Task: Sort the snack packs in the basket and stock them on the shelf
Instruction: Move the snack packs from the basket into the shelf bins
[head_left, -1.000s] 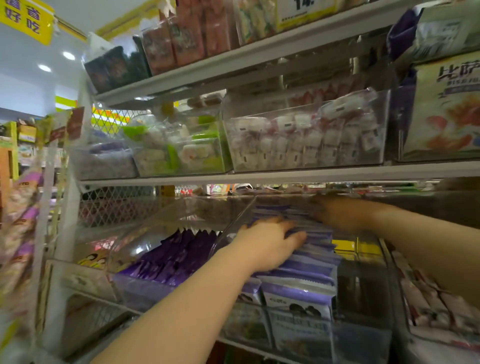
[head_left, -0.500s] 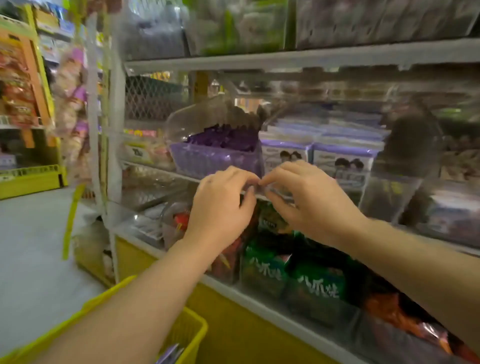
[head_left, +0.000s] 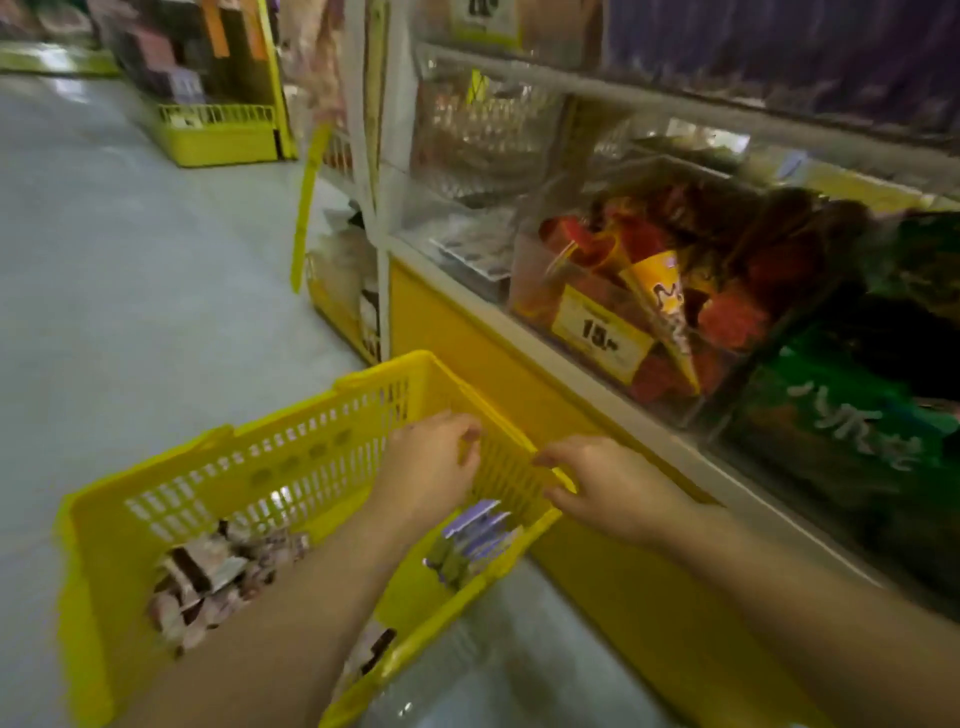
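1. Since a second ago, both hands have come off the purple packs on the upper shelf and dropped to the basket, and the view has swung down with them.
2. Farthest left, the yellow slotted plastic basket (head_left: 182, 493) sits on the floor. A heap of pale and brown wrapped snack packs (head_left: 218, 577) lies jumbled at its left end, with no common direction.
3. Over the basket's right half, our left hand (head_left: 431, 467) hangs with fingers loosely curled toward the thumb. We see nothing held in it.
4. Just below and a little right of that hand, the flat purple-and-white snack packs (head_left: 475, 530) stand on edge as a bundle against the basket's right end wall. Their long axis runs from low near us to high and away, with the top edges pointing up toward the shelf side.
5. Our right hand (head_left: 608, 488) hovers at the basket's right rim, fingers loosely bent toward the left hand, holding nothing we can see.
6. We judge the left hand nearer: the bundle lies almost straight under it, so a downward reach would meet the top edges first.
7. To the right, the white-edged, yellow-based shop shelf (head_left: 571, 384) holds clear bins of red and green packs.
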